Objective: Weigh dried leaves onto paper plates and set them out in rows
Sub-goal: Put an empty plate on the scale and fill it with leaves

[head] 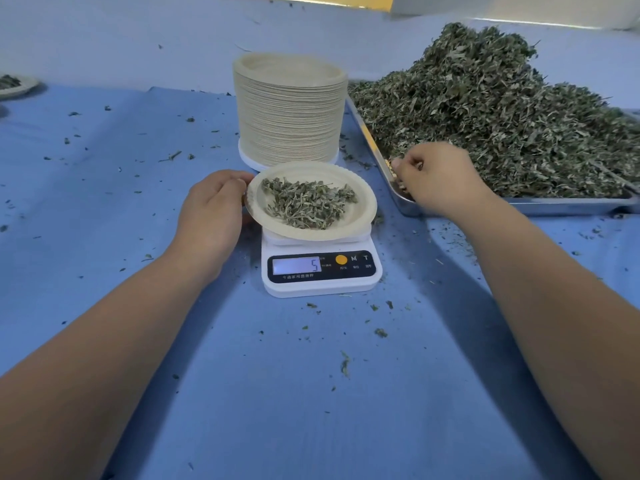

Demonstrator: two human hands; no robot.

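Note:
A paper plate with a small heap of dried leaves rests tilted on a white digital scale whose display reads 5. My left hand grips the plate's left rim. My right hand is over the front left corner of a metal tray, fingers curled into the edge of a big pile of dried leaves; whether it holds any leaves is hidden.
A tall stack of paper plates stands just behind the scale. Another filled plate sits at the far left edge. Leaf crumbs are scattered over the blue cloth.

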